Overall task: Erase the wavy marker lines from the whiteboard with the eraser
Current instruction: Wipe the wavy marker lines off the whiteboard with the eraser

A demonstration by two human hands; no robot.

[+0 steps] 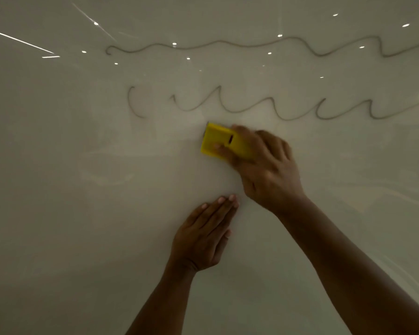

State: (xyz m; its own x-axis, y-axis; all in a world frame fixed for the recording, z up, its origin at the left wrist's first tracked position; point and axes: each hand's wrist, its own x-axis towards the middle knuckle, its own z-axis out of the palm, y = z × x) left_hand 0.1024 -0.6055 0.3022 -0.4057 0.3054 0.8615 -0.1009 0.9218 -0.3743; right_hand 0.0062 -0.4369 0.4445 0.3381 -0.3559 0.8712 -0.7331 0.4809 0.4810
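Observation:
A glossy whiteboard (70, 189) fills the whole view. Two dark wavy marker lines run across its upper part: an upper wavy line (228, 43) and a lower wavy line (283, 116) with a gap near its left end. My right hand (266, 168) presses a yellow eraser (218, 141) flat on the board just below the lower line; my fingers cover its right half. My left hand (203, 235) lies flat on the board below the eraser, fingers together, holding nothing.
Bright specks and streaks of reflected ceiling light (20, 41) dot the board's top. Faint smear marks (107, 177) show on the board left of and below the eraser. No edges of the board are in view.

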